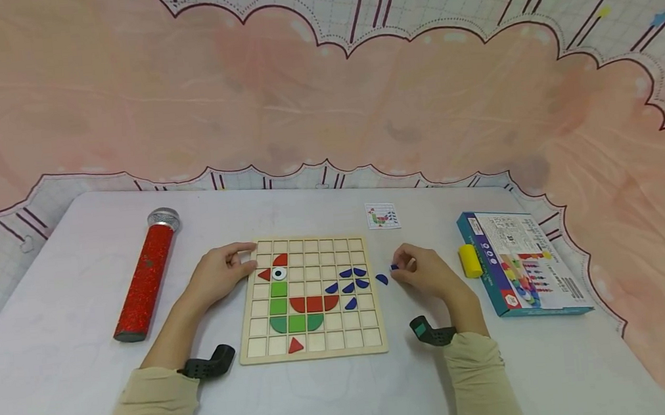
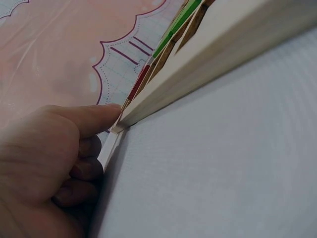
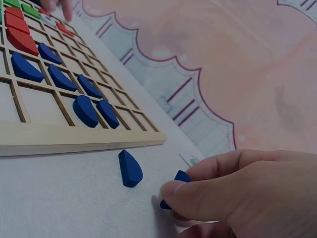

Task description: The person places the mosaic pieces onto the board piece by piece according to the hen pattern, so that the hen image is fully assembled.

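My left hand (image 1: 218, 277) rests its thumb and index finger against the upper left corner of a wooden grid board (image 1: 380, 342). In the left wrist view its other fingers curl below the outstretched one. My right hand (image 1: 427, 270) pinches a small blue half-round piece (image 3: 182, 176) just above the table, right of the board. Another blue piece (image 3: 130, 169) lies loose between hand and board. Several blue pieces (image 3: 85, 111) sit in the board's right cells. Red pieces (image 1: 314, 303), green squares (image 1: 278, 290) and a white eye piece (image 1: 279, 273) form a bird shape.
Behind the board lies a small picture card (image 1: 383, 215). To the right are a yellow cylinder (image 1: 470, 261) and a blue-edged game box (image 1: 530, 263). A red glittery microphone (image 1: 148, 276) lies at the left. The white table (image 1: 337, 398) meets a pink patterned cloth.
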`<state>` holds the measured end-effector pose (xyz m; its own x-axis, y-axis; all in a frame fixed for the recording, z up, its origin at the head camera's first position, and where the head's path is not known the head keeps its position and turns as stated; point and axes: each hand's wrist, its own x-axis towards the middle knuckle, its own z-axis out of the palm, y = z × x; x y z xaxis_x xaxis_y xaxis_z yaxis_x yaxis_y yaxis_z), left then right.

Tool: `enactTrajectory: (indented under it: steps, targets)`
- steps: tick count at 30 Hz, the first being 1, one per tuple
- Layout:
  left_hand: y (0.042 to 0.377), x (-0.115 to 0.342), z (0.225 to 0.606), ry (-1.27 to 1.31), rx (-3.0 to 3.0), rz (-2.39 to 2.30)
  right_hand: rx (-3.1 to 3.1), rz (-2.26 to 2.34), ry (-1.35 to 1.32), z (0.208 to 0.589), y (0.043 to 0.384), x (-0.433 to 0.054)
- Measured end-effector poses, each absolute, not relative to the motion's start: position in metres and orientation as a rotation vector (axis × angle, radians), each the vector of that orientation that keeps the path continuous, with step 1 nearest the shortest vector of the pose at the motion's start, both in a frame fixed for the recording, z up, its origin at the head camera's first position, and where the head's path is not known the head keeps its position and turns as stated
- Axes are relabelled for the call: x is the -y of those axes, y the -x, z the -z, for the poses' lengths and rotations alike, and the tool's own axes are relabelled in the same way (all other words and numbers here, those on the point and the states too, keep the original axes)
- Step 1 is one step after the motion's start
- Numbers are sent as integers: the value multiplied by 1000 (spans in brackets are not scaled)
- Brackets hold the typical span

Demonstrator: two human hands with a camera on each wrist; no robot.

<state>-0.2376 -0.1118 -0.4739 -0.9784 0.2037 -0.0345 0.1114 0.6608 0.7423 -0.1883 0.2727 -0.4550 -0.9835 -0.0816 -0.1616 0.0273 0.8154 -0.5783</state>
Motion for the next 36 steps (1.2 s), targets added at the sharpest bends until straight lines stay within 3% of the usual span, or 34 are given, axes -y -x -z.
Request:
enactTrajectory:
  steps: [18, 36]
  targets:
    - [238, 111, 474, -263, -2767, -1221, -2813, 924, -8, 445, 187, -267]
    - [238, 112, 473, -266, -2764, -1223, -2659, 916, 231, 437, 184, -245]
